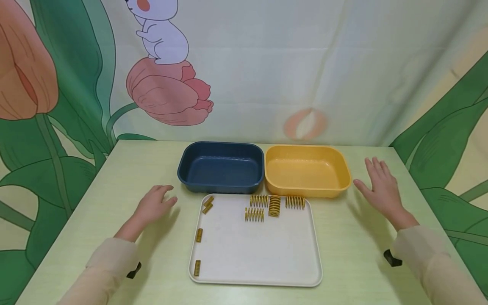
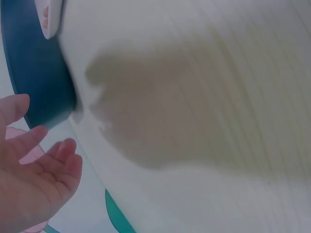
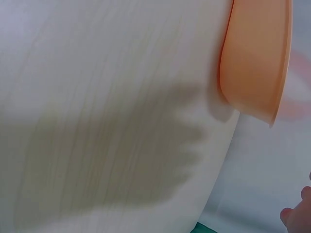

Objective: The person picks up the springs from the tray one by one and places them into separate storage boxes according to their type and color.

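Note:
My left hand [image 1: 154, 204] hovers over the table left of the white tray, its fingers loosely bent and nothing in them. In the left wrist view that hand [image 2: 39, 174] shows near the blue bin's wall [image 2: 41, 73]. My right hand [image 1: 379, 188] is raised just right of the yellow bin [image 1: 305, 192], fingers spread and holding nothing. On the tray [image 1: 259, 258] lie large brass springs [image 1: 274, 206] near the top right. Small, thin brass springs [image 1: 199, 235] lie along its left side.
A dark blue bin [image 1: 221, 188] stands against the yellow one, both behind the tray. The pale green table [image 1: 358, 262] extends around them. Behind its far edge hangs a printed curtain [image 1: 248, 76] with flowers and leaves.

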Tool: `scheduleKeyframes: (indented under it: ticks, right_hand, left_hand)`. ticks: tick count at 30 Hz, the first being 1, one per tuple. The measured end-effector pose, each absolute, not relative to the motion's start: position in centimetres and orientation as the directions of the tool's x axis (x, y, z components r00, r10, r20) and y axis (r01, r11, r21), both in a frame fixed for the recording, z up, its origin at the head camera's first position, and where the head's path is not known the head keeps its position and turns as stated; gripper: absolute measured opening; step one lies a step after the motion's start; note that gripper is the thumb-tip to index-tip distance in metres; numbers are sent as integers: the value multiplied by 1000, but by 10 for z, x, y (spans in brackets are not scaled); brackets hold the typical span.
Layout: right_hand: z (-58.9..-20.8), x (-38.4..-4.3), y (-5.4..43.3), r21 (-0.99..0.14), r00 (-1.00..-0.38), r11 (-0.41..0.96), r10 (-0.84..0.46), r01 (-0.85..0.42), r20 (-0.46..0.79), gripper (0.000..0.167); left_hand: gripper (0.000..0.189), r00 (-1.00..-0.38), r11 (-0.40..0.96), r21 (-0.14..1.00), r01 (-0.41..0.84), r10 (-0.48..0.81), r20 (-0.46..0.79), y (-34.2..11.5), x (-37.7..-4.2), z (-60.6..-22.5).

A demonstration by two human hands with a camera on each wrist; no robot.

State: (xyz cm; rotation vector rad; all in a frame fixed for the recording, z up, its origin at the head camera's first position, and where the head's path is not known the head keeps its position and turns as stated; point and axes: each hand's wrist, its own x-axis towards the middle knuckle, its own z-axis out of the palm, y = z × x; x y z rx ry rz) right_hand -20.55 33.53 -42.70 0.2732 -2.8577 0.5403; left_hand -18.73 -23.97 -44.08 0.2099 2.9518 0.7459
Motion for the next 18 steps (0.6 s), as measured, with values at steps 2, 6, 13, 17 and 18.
scheduleKeyframes:
  ticks: [2, 6, 13, 17, 18]
  right_hand:
    - [-428, -205, 334, -338, -956, 912, -148, -231, 255, 70]
    - [-428, -204, 329, -332, -950, 910, -163, -249, 265, 70]
    - [-424, -202, 321, -332, -941, 901, -188, -279, 281, 69]
    - [-423, -201, 317, -331, -939, 898, -199, -289, 282, 69]
    - [-423, -200, 316, -330, -938, 897, -202, -293, 283, 69]
  left_hand:
    - [45, -986, 864, 489, 117, 160, -47, -237, -187, -441]
    - [42, -982, 852, 504, 146, 187, -31, -232, -187, -440]
    - [40, -977, 832, 530, 164, 213, -32, -222, -187, -438]
    - [40, -974, 830, 538, 148, 216, -66, -218, -187, -439]
    - [40, -973, 828, 541, 147, 219, -71, -217, -187, -440]
